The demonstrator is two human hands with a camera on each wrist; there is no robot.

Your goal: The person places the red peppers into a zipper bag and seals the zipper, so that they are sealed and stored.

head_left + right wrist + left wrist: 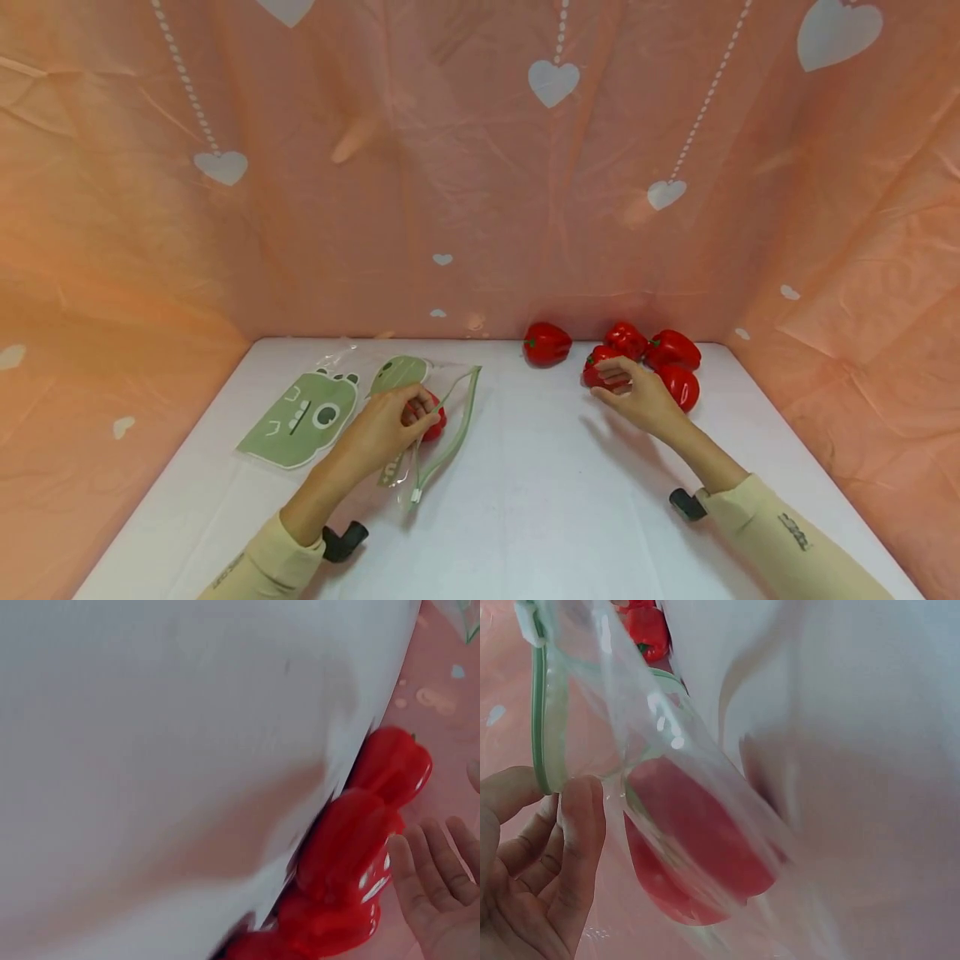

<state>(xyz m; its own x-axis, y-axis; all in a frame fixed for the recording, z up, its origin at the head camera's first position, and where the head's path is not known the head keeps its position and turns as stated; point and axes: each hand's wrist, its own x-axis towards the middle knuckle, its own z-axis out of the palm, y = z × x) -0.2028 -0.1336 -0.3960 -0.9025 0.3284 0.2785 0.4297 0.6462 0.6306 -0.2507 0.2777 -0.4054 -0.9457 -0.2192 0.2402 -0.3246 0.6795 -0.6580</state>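
Observation:
My left hand (390, 423) pinches the green zip rim of a clear plastic zip bag (468, 417) between thumb and fingers, and its mouth gapes to the right. Inside the bag lies a red bell pepper (697, 840), seen through the film in the left wrist view; in the head view the fingers partly hide this pepper (436, 423). My right hand (643, 402) hovers with fingers extended by a bell pepper (597, 367), covering part of it. In the right wrist view the fingers look apart from the peppers (345, 844), with nothing held.
Several more red bell peppers (672, 350) cluster at the back right of the white table (525, 500). One bell pepper (547, 345) stands apart, left of them. A green cartoon print (300, 425) covers the bag's left part. Behind hangs a pink curtain (480, 208) with hearts.

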